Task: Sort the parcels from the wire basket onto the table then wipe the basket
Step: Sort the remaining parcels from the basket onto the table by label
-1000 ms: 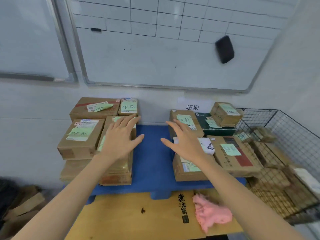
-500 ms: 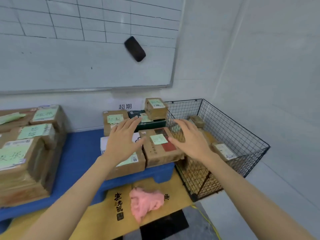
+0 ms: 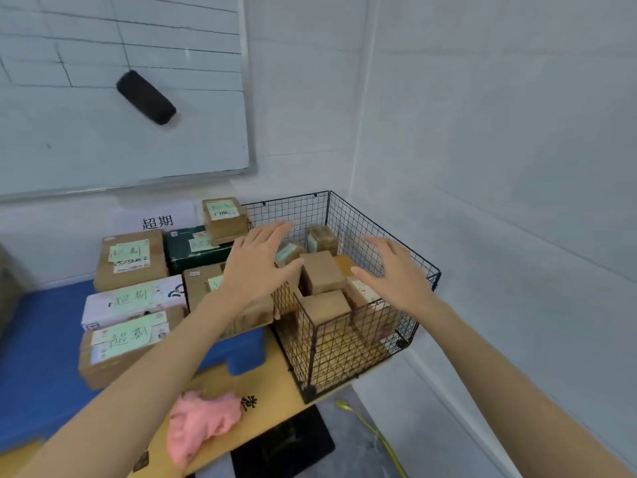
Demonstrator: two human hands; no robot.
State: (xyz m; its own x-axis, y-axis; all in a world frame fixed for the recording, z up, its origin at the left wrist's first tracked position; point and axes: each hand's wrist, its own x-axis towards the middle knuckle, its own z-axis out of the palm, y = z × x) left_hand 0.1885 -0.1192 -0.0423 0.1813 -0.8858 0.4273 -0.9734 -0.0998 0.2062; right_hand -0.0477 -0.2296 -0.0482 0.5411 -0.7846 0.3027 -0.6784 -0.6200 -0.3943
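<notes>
A black wire basket (image 3: pixel 348 353) stands at the table's right end against the wall corner and holds several brown cardboard parcels (image 3: pixel 322 270). My left hand (image 3: pixel 258 267) hovers over the basket's left rim, fingers spread, holding nothing. My right hand (image 3: pixel 396 270) hovers over the basket's right side, also spread and empty. The two hands flank a plain brown box in the basket without touching it. Left of the basket, several labelled parcels (image 3: pixel 127 258) lie on a blue mat (image 3: pixel 41 343).
A pink cloth (image 3: pixel 200 422) lies on the wooden table (image 3: pixel 262 401) near its front edge. A whiteboard (image 3: pixel 120 91) with a black eraser (image 3: pixel 146 97) hangs on the wall behind. A yellow cable (image 3: pixel 372 432) runs over the floor below the basket.
My view has swung right from the parcel stacks to the basket. Both hands moved right with it and now hover over the basket, still empty.
</notes>
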